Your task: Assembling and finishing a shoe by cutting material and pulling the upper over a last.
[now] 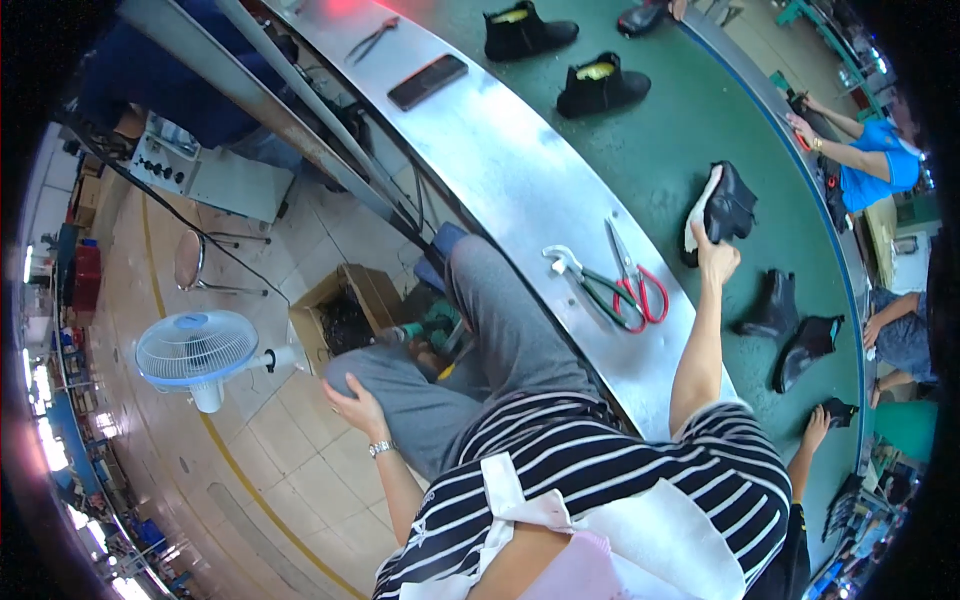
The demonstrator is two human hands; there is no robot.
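Note:
My right hand (718,262) reaches over the green belt and is closed on a black ankle boot (736,203) with a pale sole edge turned toward me. The boot lies tilted on its side. My left hand (358,408) rests on my grey-trousered knee, fingers apart and holding nothing. On the metal ledge between me and the belt lie red-handled scissors (654,298) and dark green-handled pincers (598,287), their handles overlapping. Two more black boots, a near boot (770,305) and a tilted boot (808,352), stand to the right of the held one.
Farther along the belt are two black boots with yellow lining, one at the edge (528,32) and another (602,86). A phone (428,81) and pliers (373,39) lie on the ledge. A fan (197,350) and cardboard box (375,290) stand left. Co-workers sit across the belt.

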